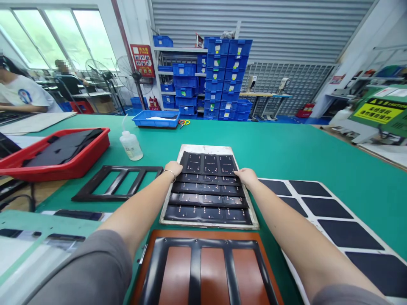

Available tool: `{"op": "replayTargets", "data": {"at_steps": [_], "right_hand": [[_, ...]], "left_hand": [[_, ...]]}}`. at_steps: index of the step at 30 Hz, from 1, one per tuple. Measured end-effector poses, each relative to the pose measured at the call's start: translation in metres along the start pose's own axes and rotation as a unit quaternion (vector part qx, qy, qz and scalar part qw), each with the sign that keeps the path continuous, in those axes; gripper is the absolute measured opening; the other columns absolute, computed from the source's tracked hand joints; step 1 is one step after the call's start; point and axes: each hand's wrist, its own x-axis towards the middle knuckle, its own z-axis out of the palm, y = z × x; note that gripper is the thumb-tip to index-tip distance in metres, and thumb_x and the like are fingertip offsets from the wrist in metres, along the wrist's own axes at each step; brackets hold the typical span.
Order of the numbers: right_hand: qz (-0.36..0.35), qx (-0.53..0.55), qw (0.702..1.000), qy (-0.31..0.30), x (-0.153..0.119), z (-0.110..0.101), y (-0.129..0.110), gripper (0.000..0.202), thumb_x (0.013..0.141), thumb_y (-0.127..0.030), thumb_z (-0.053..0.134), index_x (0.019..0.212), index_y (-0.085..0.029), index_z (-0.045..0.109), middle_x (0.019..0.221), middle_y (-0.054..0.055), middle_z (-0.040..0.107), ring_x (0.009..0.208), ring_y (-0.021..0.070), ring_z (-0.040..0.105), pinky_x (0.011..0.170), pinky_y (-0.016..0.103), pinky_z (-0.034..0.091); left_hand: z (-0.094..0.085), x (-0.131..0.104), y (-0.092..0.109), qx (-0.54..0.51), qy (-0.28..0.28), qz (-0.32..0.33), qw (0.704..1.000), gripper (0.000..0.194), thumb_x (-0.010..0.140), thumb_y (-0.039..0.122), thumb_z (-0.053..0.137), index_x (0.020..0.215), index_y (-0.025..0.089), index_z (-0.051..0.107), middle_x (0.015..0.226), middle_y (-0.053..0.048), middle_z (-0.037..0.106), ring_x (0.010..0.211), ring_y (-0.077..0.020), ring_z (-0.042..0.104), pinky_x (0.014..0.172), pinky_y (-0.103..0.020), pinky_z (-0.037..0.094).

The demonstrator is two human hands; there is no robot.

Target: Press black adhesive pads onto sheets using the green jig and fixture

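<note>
My left hand (174, 168) pinches the left edge of a black sheet (203, 164) marked with three rectangles and small light dots. At the same sheet's lower right corner, my right hand (248, 177) has its fingers closed. Several similar black strips overlap in rows below it on a white board (206, 149) with worn edges. Nearest to me lies a brown board (212, 271) carrying a shiny black frame (195, 275) with three openings. Another black frame (119, 183) rests left of my left hand. To the right, a white sheet (313, 212) bears several dark rectangular pieces.
On the green table (270, 140) stand a red tray (85, 154) of black pieces, a squeeze bottle (131, 146), a blue tray (155, 123) and yellow-red scissors (184, 123). A green machine (381, 111) is at right. A person (27, 91) sits at far left.
</note>
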Motion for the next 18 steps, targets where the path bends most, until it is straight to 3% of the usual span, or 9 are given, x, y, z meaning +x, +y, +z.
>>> {"op": "replayTargets", "data": {"at_steps": [5, 9, 14, 18], "right_hand": [[-0.009, -0.049, 0.999, 0.014, -0.002, 0.001, -0.006, 0.020, 0.073, -0.037, 0.063, 0.071, -0.016, 0.061, 0.071, 0.006, 0.065, 0.065, 0.0183, 0.059, 0.057, 0.026, 0.039], [-0.021, -0.072, 0.996, 0.057, -0.014, -0.014, -0.010, 0.042, 0.076, -0.044, 0.057, 0.103, -0.012, 0.058, 0.096, 0.014, 0.065, 0.085, 0.0240, 0.061, 0.067, 0.030, 0.043], [-0.072, -0.126, 0.984, 0.107, -0.054, -0.071, 0.015, 0.052, 0.078, -0.043, 0.055, 0.121, -0.013, 0.048, 0.113, 0.015, 0.060, 0.107, 0.0272, 0.053, 0.087, 0.035, 0.039], [-0.099, -0.263, 0.952, 0.125, -0.106, -0.105, 0.057, 0.063, 0.079, -0.046, 0.051, 0.128, -0.008, 0.041, 0.125, 0.020, 0.052, 0.116, 0.0322, 0.046, 0.093, 0.042, 0.034]], "left_hand": [[0.000, -0.007, 0.004, 0.007, 0.018, -0.001, 1.000, 0.032, 0.087, 0.032, 0.056, 0.114, 0.016, 0.053, 0.114, -0.008, 0.056, 0.098, -0.0214, 0.058, 0.081, -0.041, 0.050], [-0.016, -0.029, 0.004, -0.002, 0.047, 0.019, 0.999, 0.033, 0.087, 0.034, 0.054, 0.115, 0.016, 0.053, 0.113, -0.008, 0.056, 0.096, -0.0208, 0.058, 0.080, -0.041, 0.050], [-0.034, -0.083, -0.006, -0.023, 0.057, 0.086, 0.994, 0.043, 0.080, 0.039, 0.059, 0.116, 0.014, 0.054, 0.098, -0.008, 0.064, 0.087, -0.0203, 0.061, 0.079, -0.031, 0.048], [-0.020, -0.149, -0.048, -0.059, 0.063, 0.157, 0.984, 0.042, 0.074, 0.044, 0.062, 0.106, 0.015, 0.060, 0.086, -0.006, 0.066, 0.080, -0.0217, 0.063, 0.072, -0.029, 0.048]]}}
